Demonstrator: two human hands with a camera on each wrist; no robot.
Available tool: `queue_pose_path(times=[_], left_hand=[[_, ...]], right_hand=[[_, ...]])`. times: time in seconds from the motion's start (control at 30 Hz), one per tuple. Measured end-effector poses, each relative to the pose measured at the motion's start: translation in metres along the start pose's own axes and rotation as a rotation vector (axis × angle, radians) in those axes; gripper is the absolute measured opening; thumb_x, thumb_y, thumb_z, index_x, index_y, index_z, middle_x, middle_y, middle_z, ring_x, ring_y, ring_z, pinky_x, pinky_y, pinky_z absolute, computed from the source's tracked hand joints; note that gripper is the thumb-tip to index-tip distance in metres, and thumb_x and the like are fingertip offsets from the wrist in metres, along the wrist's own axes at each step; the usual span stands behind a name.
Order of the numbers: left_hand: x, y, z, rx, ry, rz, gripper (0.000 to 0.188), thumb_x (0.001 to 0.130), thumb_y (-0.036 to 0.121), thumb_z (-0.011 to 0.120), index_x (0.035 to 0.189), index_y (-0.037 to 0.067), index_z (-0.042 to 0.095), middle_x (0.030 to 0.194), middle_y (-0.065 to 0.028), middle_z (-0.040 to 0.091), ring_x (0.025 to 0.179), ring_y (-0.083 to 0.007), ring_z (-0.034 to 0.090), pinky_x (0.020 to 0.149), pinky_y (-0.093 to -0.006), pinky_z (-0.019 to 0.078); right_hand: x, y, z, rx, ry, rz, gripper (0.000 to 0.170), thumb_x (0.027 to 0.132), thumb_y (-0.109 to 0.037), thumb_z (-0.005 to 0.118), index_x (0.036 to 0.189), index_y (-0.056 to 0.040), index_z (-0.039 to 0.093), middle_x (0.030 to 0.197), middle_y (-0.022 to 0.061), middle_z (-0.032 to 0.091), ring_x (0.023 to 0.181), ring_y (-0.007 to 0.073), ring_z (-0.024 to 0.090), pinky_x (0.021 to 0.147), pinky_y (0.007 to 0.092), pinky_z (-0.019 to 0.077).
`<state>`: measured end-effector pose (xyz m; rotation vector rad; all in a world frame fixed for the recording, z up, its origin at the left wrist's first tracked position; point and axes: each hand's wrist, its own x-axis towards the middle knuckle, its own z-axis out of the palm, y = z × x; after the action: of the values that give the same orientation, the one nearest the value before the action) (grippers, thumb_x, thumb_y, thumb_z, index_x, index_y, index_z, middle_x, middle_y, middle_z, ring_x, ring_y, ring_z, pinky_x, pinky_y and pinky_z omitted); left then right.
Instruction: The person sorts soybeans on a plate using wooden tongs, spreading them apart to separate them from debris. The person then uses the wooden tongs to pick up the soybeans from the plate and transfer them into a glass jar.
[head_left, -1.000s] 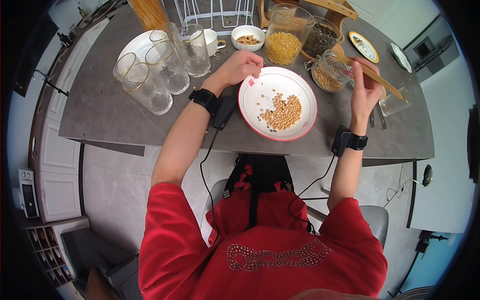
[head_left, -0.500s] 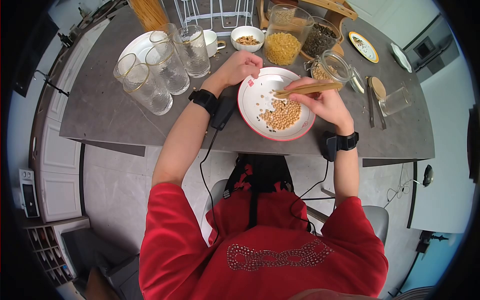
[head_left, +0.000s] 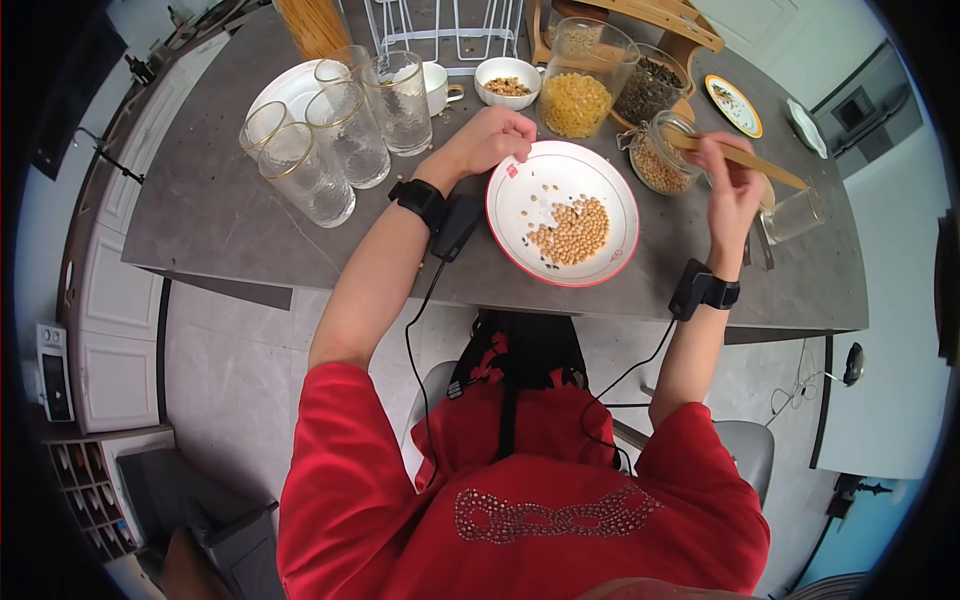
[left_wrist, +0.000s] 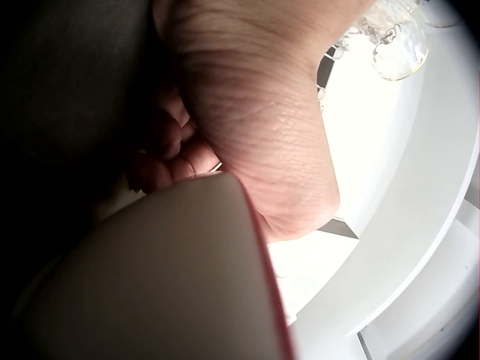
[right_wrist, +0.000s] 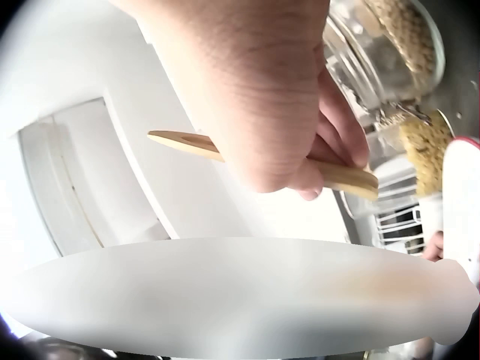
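Observation:
A white plate (head_left: 508,225) with a red rim lies near the table's front edge, bearing a heap of soybeans (head_left: 575,238) and a few dark bits. My left hand (head_left: 488,142) grips its far left rim with curled fingers; the left wrist view shows the plate's pale side (left_wrist: 165,270) beside the palm. In my right hand (head_left: 736,195) are wooden tongs (head_left: 765,166), pinched between thumb and fingers. Their far end is at the mouth of a clip-top glass jar (head_left: 657,172) partly filled with soybeans. The right wrist view shows the tongs (right_wrist: 349,180) crossing under the palm.
Several tall glasses (head_left: 345,140) stand left, near a white cup (head_left: 437,90). Behind the plate are a bowl of nuts (head_left: 507,85), a jar of yellow pasta (head_left: 575,105) and a dark-filled jar (head_left: 648,90). An empty glass (head_left: 797,215) lies at right.
Half a second ago the tongs were over the plate; my right hand has since carried them right and back to the jar's mouth. My left hand stays at the plate's rim.

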<state>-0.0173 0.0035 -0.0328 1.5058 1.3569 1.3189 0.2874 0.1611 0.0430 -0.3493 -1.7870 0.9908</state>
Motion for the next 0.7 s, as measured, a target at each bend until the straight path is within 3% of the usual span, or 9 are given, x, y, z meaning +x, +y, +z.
queue_pose_path(times=[0.1, 0.2, 0.27, 0.33, 0.37, 0.5, 0.7], left_hand=[[0.0, 0.002, 0.0, 0.007, -0.012, -0.001, 0.01, 0.075, 0.008, 0.062, 0.069, -0.001, 0.06, 0.063, 0.0019, 0.058, 0.061, -0.0042, 0.052, 0.057, -0.0233, 0.0373], [0.001, 0.002, 0.0, 0.0, -0.013, -0.005, 0.01, 0.075, 0.008, 0.062, 0.069, -0.001, 0.06, 0.063, 0.0018, 0.059, 0.061, -0.0043, 0.052, 0.057, -0.0233, 0.0374], [0.0, 0.002, 0.0, 0.002, -0.012, -0.01, 0.01, 0.075, 0.008, 0.062, 0.069, -0.001, 0.06, 0.063, 0.0017, 0.059, 0.061, -0.0043, 0.052, 0.057, -0.0232, 0.0375], [0.0, 0.003, 0.0, 0.014, -0.008, -0.01, 0.01, 0.075, 0.008, 0.062, 0.069, -0.001, 0.061, 0.063, 0.0017, 0.059, 0.061, -0.0043, 0.052, 0.057, -0.0233, 0.0373], [-0.001, 0.003, 0.0, 0.014, -0.009, -0.01, 0.01, 0.075, 0.008, 0.062, 0.069, -0.001, 0.061, 0.063, 0.0017, 0.059, 0.061, -0.0043, 0.052, 0.057, -0.0233, 0.0373], [-0.001, 0.006, 0.001, 0.014, -0.003, -0.006, 0.009, 0.073, 0.007, 0.062, 0.069, 0.001, 0.057, 0.062, 0.0031, 0.056, 0.059, -0.0036, 0.048, 0.055, -0.0237, 0.0341], [-0.002, 0.006, 0.003, 0.01, 0.011, 0.004, 0.009, 0.071, 0.006, 0.061, 0.068, 0.002, 0.054, 0.062, 0.0047, 0.052, 0.058, -0.0026, 0.044, 0.052, -0.0241, 0.0304]], right_hand=[[0.003, 0.002, -0.007, 0.001, 0.09, -0.009, 0.016, 0.099, -0.009, 0.069, 0.11, 0.0022, 0.069, 0.106, 0.0132, 0.074, 0.092, 0.0181, 0.071, 0.084, 0.0323, 0.0605], [-0.005, -0.01, 0.007, 0.073, 0.014, 0.016, 0.016, 0.099, -0.008, 0.07, 0.11, 0.0029, 0.069, 0.107, 0.014, 0.074, 0.093, 0.019, 0.071, 0.083, 0.0331, 0.0612], [-0.014, -0.017, 0.019, 0.193, -0.333, 0.143, 0.016, 0.096, -0.007, 0.072, 0.11, 0.0013, 0.07, 0.107, 0.0113, 0.074, 0.094, 0.0162, 0.071, 0.08, 0.0292, 0.0602], [-0.018, -0.012, 0.029, 0.046, -0.504, 0.112, 0.015, 0.094, -0.006, 0.075, 0.108, -0.001, 0.072, 0.106, 0.0067, 0.075, 0.09, 0.0107, 0.07, 0.073, 0.0236, 0.0569], [-0.02, -0.011, 0.034, 0.028, -0.537, 0.12, 0.013, 0.093, -0.006, 0.077, 0.105, -0.0039, 0.074, 0.1, 0.0013, 0.075, 0.082, 0.0051, 0.066, 0.065, 0.0202, 0.0514], [-0.021, -0.017, 0.038, -0.107, -0.664, 0.172, 0.011, 0.091, -0.007, 0.078, 0.101, -0.0045, 0.076, 0.086, -0.0027, 0.071, 0.071, 0.0019, 0.058, 0.058, 0.0202, 0.0446], [-0.02, -0.016, 0.038, -0.179, -0.699, 0.13, 0.012, 0.09, -0.007, 0.078, 0.101, -0.0041, 0.075, 0.086, -0.0018, 0.072, 0.074, 0.0035, 0.062, 0.06, 0.0212, 0.048]])
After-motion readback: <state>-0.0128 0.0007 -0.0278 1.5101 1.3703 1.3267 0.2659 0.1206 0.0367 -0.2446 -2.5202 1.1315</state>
